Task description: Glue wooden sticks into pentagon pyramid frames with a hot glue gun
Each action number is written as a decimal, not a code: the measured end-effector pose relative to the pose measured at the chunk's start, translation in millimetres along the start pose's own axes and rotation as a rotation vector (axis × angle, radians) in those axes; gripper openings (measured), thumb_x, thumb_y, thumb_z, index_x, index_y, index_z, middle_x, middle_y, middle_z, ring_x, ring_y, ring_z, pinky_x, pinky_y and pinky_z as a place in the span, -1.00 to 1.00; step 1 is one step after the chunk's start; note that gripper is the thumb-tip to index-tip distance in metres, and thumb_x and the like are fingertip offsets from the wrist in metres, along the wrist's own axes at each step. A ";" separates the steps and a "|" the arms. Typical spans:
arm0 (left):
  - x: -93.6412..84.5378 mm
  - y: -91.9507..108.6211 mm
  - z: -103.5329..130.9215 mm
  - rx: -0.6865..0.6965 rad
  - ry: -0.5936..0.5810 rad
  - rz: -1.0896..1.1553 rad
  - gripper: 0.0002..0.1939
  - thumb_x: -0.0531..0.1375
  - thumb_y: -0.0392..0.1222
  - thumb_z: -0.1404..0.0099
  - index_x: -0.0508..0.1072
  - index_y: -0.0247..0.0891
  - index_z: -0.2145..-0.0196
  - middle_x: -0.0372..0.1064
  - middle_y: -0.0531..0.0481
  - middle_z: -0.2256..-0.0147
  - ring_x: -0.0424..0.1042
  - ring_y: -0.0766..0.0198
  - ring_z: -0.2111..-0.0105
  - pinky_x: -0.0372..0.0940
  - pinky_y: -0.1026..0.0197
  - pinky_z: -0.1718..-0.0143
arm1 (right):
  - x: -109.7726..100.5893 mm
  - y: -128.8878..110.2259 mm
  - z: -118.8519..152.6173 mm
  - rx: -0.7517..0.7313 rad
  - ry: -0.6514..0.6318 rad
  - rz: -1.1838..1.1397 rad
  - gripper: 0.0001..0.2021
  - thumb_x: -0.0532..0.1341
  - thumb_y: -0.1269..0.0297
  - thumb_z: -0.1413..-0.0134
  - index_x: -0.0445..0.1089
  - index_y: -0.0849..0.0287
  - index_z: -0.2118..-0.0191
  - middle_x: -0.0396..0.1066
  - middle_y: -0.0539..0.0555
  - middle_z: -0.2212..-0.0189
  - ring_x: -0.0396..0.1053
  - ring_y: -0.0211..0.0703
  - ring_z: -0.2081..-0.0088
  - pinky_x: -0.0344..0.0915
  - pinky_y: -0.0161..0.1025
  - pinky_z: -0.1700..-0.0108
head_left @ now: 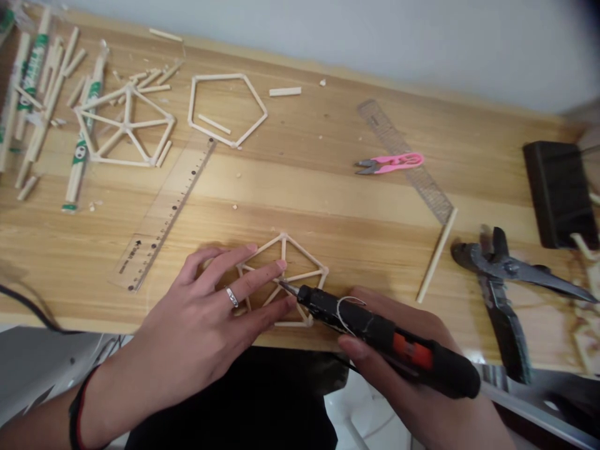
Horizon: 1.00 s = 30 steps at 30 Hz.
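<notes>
A pentagon frame of wooden sticks with inner spokes [304, 275] lies flat at the table's front edge. My left hand [206, 312] rests over its left side, fingers stretched out and apart, with fingertips and thumb touching the sticks near the centre. Part of the frame is hidden under these fingers. My right hand [412, 381] is wrapped round a black hot glue gun [365, 325] with an orange-red patch. Its metal nozzle points left and meets the frame's hub, where the spokes come together, between my left index finger and thumb.
A spoked pentagon [126, 127], a plain pentagon [228, 76], clear ruler [173, 206] and wrapped chopsticks [84, 150] lie left. Pink thread snips [394, 162] rest on another ruler [431, 190]. Right are a loose stick [437, 256], black-handled cutters [504, 281] and a black box [560, 194].
</notes>
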<state>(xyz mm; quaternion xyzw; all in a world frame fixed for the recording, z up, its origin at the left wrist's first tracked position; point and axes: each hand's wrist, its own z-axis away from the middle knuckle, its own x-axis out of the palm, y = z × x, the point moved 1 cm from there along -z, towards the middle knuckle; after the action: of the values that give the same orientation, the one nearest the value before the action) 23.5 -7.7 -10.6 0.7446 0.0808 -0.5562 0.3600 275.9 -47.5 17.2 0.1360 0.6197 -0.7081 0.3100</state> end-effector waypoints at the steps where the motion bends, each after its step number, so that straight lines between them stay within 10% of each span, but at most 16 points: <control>1: 0.1 0.0 0.2 -0.001 -0.001 0.000 -0.62 0.24 -0.19 -0.51 0.53 0.06 -0.22 0.32 0.13 -0.38 0.21 -0.08 -0.37 0.09 -0.20 -0.29 | 0.2 -0.3 -0.5 0.004 0.004 0.004 -0.64 0.23 0.18 -0.35 0.23 0.08 0.50 0.24 -0.10 0.61 0.23 -0.28 0.59 0.15 -0.30 0.56; 30: -0.7 1.0 -1.1 0.000 0.015 -0.002 -0.66 0.24 -0.19 -0.51 0.56 0.03 -0.18 0.35 0.10 -0.36 0.22 -0.09 -0.37 0.13 -0.21 -0.30 | -1.3 -1.2 2.4 -0.030 -0.028 0.012 -0.65 0.26 0.23 -0.35 0.24 0.09 0.49 0.26 -0.11 0.61 0.24 -0.31 0.60 0.15 -0.31 0.57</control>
<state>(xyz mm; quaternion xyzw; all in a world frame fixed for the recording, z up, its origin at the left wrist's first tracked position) 24.6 -7.5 -9.5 0.7486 0.0841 -0.5511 0.3588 276.6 -49.4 19.4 0.1250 0.6253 -0.6986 0.3247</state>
